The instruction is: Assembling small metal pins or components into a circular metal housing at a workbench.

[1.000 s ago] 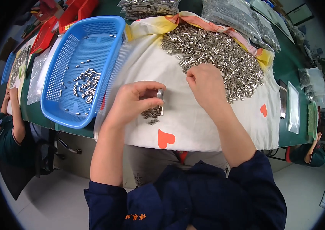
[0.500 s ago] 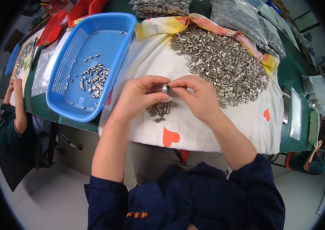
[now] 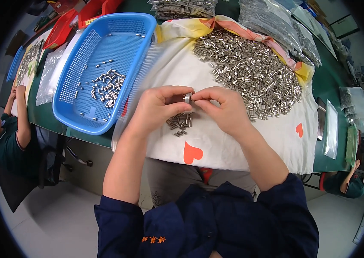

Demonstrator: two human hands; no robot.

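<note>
My left hand (image 3: 152, 107) grips a small silvery metal ring (image 3: 187, 98) between thumb and fingertips, above the white cloth. Close against the ring's right side, my right hand (image 3: 224, 107) has its thumb and index finger pinched together. Whatever those fingertips hold, if anything, is too small and covered to make out. Partly behind my left fingers lies a small group of short metal cylinders (image 3: 181, 124). A large heap of similar metal cylinders (image 3: 250, 73) spreads over the cloth beyond my right hand.
At left stands a blue perforated basket (image 3: 72, 118) with scattered cylinders inside. The white cloth (image 3: 233, 150) with red hearts covers the green table's front. Filled plastic bags (image 3: 268, 21) and red bins (image 3: 61, 30) line the back. Two other people sit at the far left and right.
Both hands stay nearly in place at the ring, which is tilted slightly differently. The whole view has shifted a little; basket and heap look unchanged.
</note>
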